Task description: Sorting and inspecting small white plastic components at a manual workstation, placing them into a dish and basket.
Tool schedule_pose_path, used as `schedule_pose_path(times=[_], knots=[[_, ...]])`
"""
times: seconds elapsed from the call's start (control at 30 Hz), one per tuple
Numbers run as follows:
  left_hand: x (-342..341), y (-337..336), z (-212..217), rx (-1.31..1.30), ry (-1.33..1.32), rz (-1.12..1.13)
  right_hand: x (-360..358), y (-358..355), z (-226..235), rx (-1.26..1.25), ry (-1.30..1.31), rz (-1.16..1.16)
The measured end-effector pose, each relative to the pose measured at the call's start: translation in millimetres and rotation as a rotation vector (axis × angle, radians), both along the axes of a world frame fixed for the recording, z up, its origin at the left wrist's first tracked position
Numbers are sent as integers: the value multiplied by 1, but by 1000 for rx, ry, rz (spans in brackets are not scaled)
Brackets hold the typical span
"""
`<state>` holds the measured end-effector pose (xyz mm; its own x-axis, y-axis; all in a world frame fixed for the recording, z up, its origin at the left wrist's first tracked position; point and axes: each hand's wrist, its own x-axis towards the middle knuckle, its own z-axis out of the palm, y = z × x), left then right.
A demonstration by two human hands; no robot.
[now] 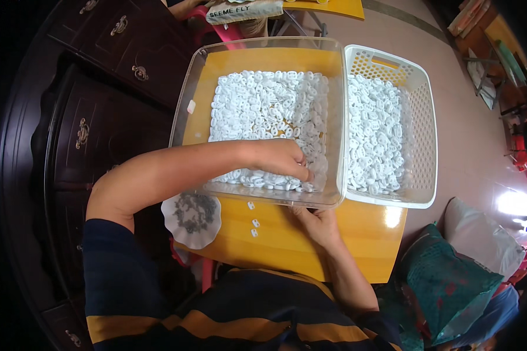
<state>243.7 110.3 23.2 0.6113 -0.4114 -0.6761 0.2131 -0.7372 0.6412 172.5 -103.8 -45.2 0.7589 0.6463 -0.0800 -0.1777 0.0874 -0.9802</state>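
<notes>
A clear plastic bin on the yellow table holds a wide layer of small white oval plastic pieces with holes. My left hand reaches across into its front right corner, fingers curled down among the pieces; whatever they pinch is too small to make out. Just outside the bin's front wall is my right hand, low over the table. Its fingers are bent together and partly hidden by the bin's edge, so what they hold does not show. Several white pieces lie loose on the tabletop nearby.
A white perforated basket with more white pieces adjoins the bin's right side. At the table's left edge sits a scalloped white dish of small dark grey bits. Dark drawers stand left; stuffed bags lie right. Another person sits beyond.
</notes>
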Motion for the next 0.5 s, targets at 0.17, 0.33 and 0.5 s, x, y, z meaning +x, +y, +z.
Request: schedule_pose_path(times=[0.17, 0.33, 0.5], knots=[[-7, 0, -15, -22, -222, -52, 0, 2, -3, 30, -33, -12], [-14, -14, -11, 67, -298, -88, -1, 3, -3, 46, -36, -11], [-15, -16, -8, 52, -267, -38, -2, 1, -9, 33, -115, -9]])
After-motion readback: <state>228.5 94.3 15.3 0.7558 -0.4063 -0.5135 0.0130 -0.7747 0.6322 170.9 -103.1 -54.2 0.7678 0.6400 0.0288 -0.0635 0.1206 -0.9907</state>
